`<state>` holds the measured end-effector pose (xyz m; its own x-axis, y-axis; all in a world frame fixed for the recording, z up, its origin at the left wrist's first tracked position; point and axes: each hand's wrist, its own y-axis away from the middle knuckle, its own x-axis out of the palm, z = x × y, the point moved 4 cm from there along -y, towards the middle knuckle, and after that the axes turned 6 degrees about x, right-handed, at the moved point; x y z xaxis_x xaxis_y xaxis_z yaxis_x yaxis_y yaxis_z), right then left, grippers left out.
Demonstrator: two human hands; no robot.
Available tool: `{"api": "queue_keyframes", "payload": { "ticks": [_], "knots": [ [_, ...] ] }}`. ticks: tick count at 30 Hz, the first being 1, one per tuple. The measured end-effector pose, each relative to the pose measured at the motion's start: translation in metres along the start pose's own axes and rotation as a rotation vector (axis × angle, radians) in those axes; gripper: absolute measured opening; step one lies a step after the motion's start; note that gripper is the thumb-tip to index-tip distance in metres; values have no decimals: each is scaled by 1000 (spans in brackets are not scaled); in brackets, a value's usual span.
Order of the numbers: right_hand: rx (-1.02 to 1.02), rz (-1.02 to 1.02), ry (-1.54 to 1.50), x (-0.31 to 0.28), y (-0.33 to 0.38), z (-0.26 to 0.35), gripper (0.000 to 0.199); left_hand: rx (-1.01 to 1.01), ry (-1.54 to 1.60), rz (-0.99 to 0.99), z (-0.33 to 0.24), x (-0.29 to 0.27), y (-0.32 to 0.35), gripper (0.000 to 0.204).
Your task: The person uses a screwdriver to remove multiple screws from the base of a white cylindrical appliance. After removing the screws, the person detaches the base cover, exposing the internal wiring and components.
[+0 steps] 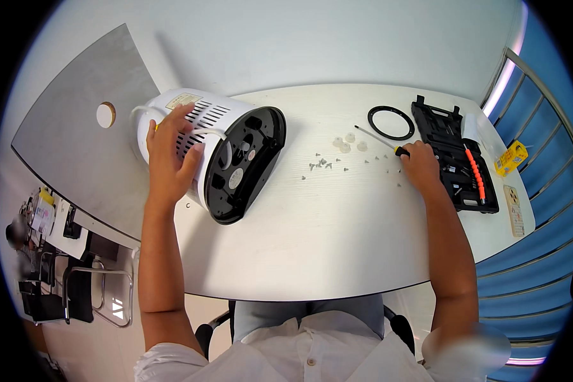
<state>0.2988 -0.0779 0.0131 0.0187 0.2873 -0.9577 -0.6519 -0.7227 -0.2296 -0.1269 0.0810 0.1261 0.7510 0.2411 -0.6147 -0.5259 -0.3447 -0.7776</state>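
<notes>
A white appliance (204, 111) with slotted vents lies on its side at the left of the table, its black underside (251, 162) turned to the right. My left hand (170, 153) rests on its housing by a white cord, fingers spread. In my right hand (420, 167) is a screwdriver (400, 151) with a black and yellow handle; its shaft points to the far left, low over the table. Several small screws (320, 164) lie scattered between the appliance and this hand. Beyond them sit several translucent round feet (345, 147). A black ring (398, 137) lies past the screwdriver.
An open black tool case (431, 124) at the right holds bits and an orange flexible shaft (475, 173). Beside it are a yellow box (511, 158) and a beige strip (514, 210). A grey panel (76, 114) stands left; metal railings (541, 181) run along the right.
</notes>
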Motion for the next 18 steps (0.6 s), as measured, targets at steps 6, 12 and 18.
{"api": "queue_keyframes", "payload": {
  "ticks": [6,12,18],
  "knots": [
    [-28,-46,14,6,-1,-1,29,111,-213,-101,-14,-19,8,24],
    [-33,-78,-29,7,0,-4,31,115,-275,36,-37,-35,-14,20],
    [-223,-359,-193,-11,6,5,30,34,-243,141,-31,-38,-21,16]
  ]
}}
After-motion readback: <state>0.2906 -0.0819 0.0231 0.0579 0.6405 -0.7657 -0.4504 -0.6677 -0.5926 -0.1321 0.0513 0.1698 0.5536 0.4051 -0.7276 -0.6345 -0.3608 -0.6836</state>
